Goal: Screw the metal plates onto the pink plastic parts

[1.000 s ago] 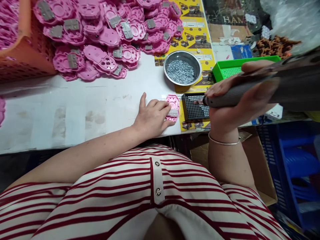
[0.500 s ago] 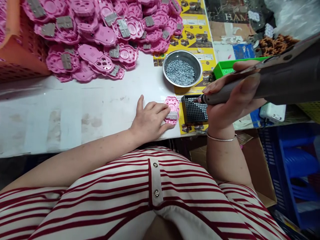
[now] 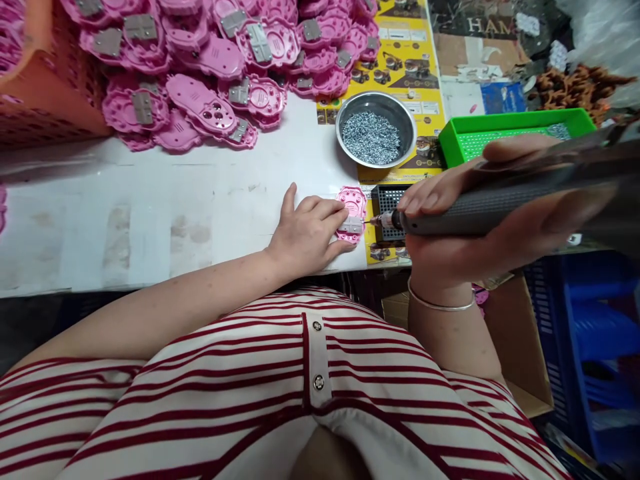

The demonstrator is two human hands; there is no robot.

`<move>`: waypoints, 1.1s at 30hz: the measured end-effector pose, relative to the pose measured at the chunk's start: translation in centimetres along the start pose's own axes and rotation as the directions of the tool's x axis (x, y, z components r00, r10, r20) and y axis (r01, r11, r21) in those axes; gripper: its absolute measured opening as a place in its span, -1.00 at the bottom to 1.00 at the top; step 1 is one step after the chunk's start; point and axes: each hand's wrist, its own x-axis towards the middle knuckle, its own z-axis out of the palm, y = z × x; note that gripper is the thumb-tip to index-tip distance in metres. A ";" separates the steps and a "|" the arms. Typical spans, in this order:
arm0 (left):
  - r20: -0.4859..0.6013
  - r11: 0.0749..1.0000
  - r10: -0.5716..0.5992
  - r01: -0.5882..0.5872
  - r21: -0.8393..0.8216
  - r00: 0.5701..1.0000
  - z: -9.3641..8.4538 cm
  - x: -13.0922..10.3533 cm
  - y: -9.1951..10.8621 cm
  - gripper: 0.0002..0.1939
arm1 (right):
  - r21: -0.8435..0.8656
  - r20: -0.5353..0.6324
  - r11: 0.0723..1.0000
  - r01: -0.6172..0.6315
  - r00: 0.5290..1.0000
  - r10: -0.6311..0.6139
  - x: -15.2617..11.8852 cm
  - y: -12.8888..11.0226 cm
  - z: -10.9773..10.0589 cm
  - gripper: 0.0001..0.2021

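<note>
Left hand (image 3: pixel 307 230) pinches 1 pink piece (image 3: pixel 354 198), metal plate (image 3: pixel 352 225) on.
Right hand (image 3: pixel 453 260) grips the driver (image 3: pixel 460 210); this piece looks unfinished.

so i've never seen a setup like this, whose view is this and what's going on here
These are a person's two bare hands, seen from a camera worn on the head, looking forward and down. The left hand rests its fingers on a pink plastic shell with a metal plate, on the white tabletop. The right hand grips a grey power screwdriver, its thin bit beside the shell; I can't tell whether it touches. Around them are a heap of pink shells, an orange basket, a metal bowl of what look like screws, a black perforated tray and a green tray.
</note>
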 end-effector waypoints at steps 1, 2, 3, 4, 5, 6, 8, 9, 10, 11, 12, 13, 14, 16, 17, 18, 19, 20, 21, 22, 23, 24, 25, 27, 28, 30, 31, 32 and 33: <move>-0.001 1.000 -0.003 0.003 -0.001 1.000 0.0 0.0 0.0 -0.52 | 0.006 0.018 1.000 0.003 1.000 -0.004 -0.3 0.2 0.1 -0.71; -0.002 1.000 -0.005 0.005 -0.002 1.000 0.0 0.0 0.0 -0.52 | 0.002 0.027 1.000 -0.016 1.000 0.016 -0.6 0.5 0.2 -0.71; 0.000 1.000 -0.008 0.008 -0.004 1.000 0.0 0.1 0.0 -0.52 | -0.004 0.031 0.999 -0.043 0.999 0.043 -0.9 0.8 0.2 -0.71; 0.003 1.000 -0.011 0.011 -0.007 1.000 -0.1 0.1 0.1 -0.52 | -0.010 0.035 0.998 -0.069 0.997 0.070 -1.2 1.1 0.2 -0.69; 0.007 1.000 -0.013 0.013 -0.010 1.000 -0.1 0.1 0.1 -0.52 | -0.015 0.034 0.996 -0.089 0.995 0.089 -1.4 1.3 0.2 -0.68; 0.010 1.000 -0.017 0.017 -0.012 1.000 -0.1 0.1 0.1 -0.52 | -0.022 0.034 0.994 -0.110 0.993 0.110 -1.7 1.5 0.1 -0.67; 0.019 1.000 -0.021 0.022 -0.013 1.000 -0.1 0.1 0.1 -0.52 | -0.060 0.022 0.985 -0.165 0.986 0.166 -2.1 1.8 0.0 -0.64; 0.021 1.000 -0.023 0.023 -0.012 1.000 -0.2 0.2 0.1 -0.52 | -0.088 0.013 0.977 -0.193 0.981 0.194 -2.2 1.9 0.0 -0.63; 0.022 1.000 -0.024 0.025 -0.011 0.999 -0.2 0.2 0.1 -0.52 | -0.116 0.007 0.971 -0.210 0.977 0.212 -2.3 1.9 -0.1 -0.64; 0.022 1.000 -0.024 0.024 -0.010 0.999 -0.2 0.2 0.1 -0.52 | -0.139 0.003 0.967 -0.214 0.976 0.216 -2.3 2.0 -0.1 -0.63; 0.021 1.000 -0.023 0.023 -0.010 1.000 -0.2 0.2 0.1 -0.53 | -0.152 0.001 0.967 -0.202 0.979 0.204 -2.4 2.0 -0.1 -0.63; 0.020 1.000 -0.022 0.022 -0.010 1.000 -0.2 0.2 0.1 -0.53 | -0.160 -0.001 0.969 -0.189 0.981 0.192 -2.4 2.0 -0.1 -0.64; 0.017 1.000 -0.020 0.020 -0.010 1.000 -0.2 0.2 0.1 -0.53 | -0.174 0.007 0.964 -0.201 0.979 0.205 -2.4 2.0 -0.1 -0.63; 0.015 1.000 -0.018 0.018 -0.011 1.000 -0.2 0.2 0.1 -0.53 | -0.213 0.001 0.949 -0.232 0.971 0.238 -2.4 2.1 0.0 -0.63; 0.014 1.000 -0.017 0.017 -0.012 1.000 -0.2 0.2 0.1 -0.53 | -0.230 -0.004 0.944 -0.237 0.970 0.243 -2.5 2.1 0.1 -0.63; 0.013 1.000 -0.016 0.016 -0.015 1.000 -0.2 0.2 0.1 -0.53 | -0.237 -0.006 0.944 -0.228 0.972 0.233 -2.6 2.3 0.2 -0.63; 0.013 1.000 -0.014 0.015 -0.017 1.000 -0.2 0.2 0.1 -0.53 | -0.239 -0.009 0.946 -0.218 0.975 0.223 -2.7 2.4 0.2 -0.63; 0.012 1.000 -0.014 0.014 -0.019 1.000 -0.2 0.2 0.1 -0.53 | -0.228 -0.012 0.953 -0.201 0.979 0.204 -2.7 2.5 0.2 -0.64; 0.011 1.000 -0.013 0.014 -0.020 1.000 -0.2 0.2 0.1 -0.53 | -0.211 -0.014 0.958 -0.193 0.981 0.194 -2.8 2.6 0.3 -0.65; 0.011 1.000 -0.013 0.013 -0.020 1.000 -0.2 0.2 0.1 -0.52 | -0.194 -0.010 0.962 -0.193 0.981 0.195 -2.8 2.7 0.3 -0.66; 0.012 1.000 -0.013 0.013 -0.019 1.000 -0.2 0.2 0.1 -0.52 | -0.185 -0.005 0.963 -0.197 0.980 0.199 -2.7 2.7 0.3 -0.67; 0.012 1.000 -0.013 0.013 -0.018 1.000 -0.1 0.2 0.1 -0.52 | -0.177 -0.004 0.965 -0.195 0.980 0.198 -2.6 2.7 0.3 -0.67; 0.013 1.000 -0.013 0.013 -0.016 1.000 -0.1 0.2 0.1 -0.51 | -0.168 -0.011 0.968 -0.186 0.982 0.187 -2.5 2.7 0.4 -0.68; 0.012 1.000 -0.011 0.011 -0.010 1.000 -0.1 0.3 0.1 -0.51 | -0.143 -0.029 0.975 -0.168 0.986 0.166 -2.3 2.4 0.5 -0.71; 0.010 1.000 -0.011 0.011 -0.007 1.000 -0.1 0.3 0.1 -0.51 | -0.133 -0.037 0.977 -0.169 0.985 0.166 -2.2 2.2 0.6 -0.71; 0.005 1.000 -0.010 0.010 -0.003 1.000 0.0 0.3 0.1 -0.51 | -0.110 -0.051 0.976 -0.189 0.981 0.185 -2.1 1.8 0.8 -0.72; 0.003 1.000 -0.009 0.009 -0.002 1.000 0.0 0.3 0.1 -0.51 | -0.113 -0.050 0.969 -0.220 0.975 0.216 -2.1 1.5 0.8 -0.70; 0.001 1.000 -0.008 0.008 -0.002 1.000 0.0 0.3 0.1 -0.51 | -0.119 -0.050 0.961 -0.248 0.969 0.243 -2.2 1.3 0.9 -0.70; -0.001 1.000 -0.007 0.007 -0.003 1.000 0.0 0.3 0.1 -0.51 | -0.127 -0.056 0.952 -0.277 0.961 0.272 -2.2 1.1 0.9 -0.70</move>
